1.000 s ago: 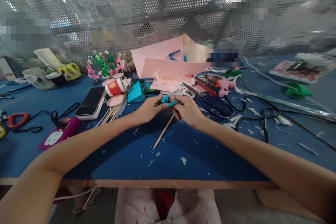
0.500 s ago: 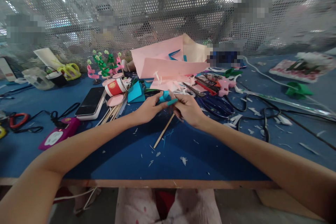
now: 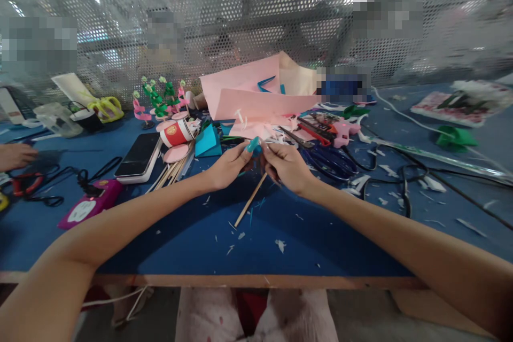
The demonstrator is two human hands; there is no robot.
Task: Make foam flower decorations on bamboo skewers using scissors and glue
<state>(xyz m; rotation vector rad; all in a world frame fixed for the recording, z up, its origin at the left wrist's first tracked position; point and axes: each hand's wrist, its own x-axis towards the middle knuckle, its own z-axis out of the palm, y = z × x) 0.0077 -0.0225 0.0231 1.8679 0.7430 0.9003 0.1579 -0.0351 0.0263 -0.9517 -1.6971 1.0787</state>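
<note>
Over the middle of the table, both hands meet at a small curled strip of teal paper (image 3: 253, 145). My left hand (image 3: 230, 165) is closed, pinching the strip between thumb and fingers. My right hand (image 3: 285, 164) is closed with its fingertips against the strip's right end; the exact grip is partly hidden. Below them a thin wooden stick (image 3: 250, 200) slants across the blue tabletop, its upper end close to my right fingers. Just beyond my left hand sits a folded piece of teal paper (image 3: 208, 140).
Pink paper sheets (image 3: 256, 101) stand behind my hands. Blue-handled scissors (image 3: 331, 160) and a pink glue gun (image 3: 345, 131) lie to the right among cords. To the left are a red-and-white paper cup (image 3: 176, 132), a black-topped device (image 3: 140, 155) and another person's hand (image 3: 18, 156).
The teal strip has been turned and bunched closer between my fingertips; its loose end no longer points right. Another person's hand has come in at the left edge.
</note>
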